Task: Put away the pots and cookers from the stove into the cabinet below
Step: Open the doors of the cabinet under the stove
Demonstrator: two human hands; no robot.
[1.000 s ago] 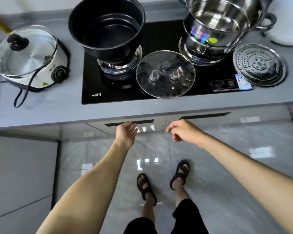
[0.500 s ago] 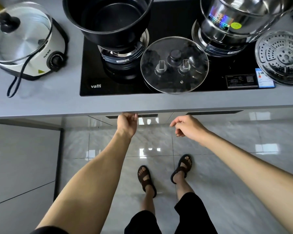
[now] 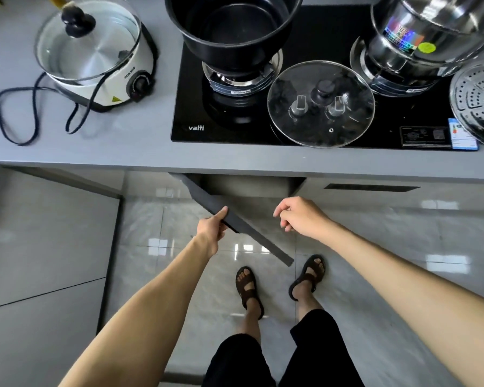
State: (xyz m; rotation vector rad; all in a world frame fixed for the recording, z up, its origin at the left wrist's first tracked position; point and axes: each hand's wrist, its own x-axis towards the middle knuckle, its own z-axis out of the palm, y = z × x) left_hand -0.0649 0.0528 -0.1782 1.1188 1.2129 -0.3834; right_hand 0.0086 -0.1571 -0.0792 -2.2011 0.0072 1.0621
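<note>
Two pots (image 3: 232,26), one electric cooker (image 3: 104,79), two glass lids (image 3: 320,121), one steamer plate (image 3: 478,99)

Both bare arms are reaching forward and down, coming in from the bottom corners of the view. The left hand (image 3: 211,229) is gripping the top edge of the cabinet door (image 3: 253,235), thumb lying along the upper face, fingers curling underneath, wrist running straight on from the forearm. The right hand (image 3: 302,217) is hovering near it, across the door's edge, and touching nothing, back of the hand up, fingers hanging loosely curled and pointing toward the left hand. The right forearm is stretching in from the lower right, elbow out of view.
</note>
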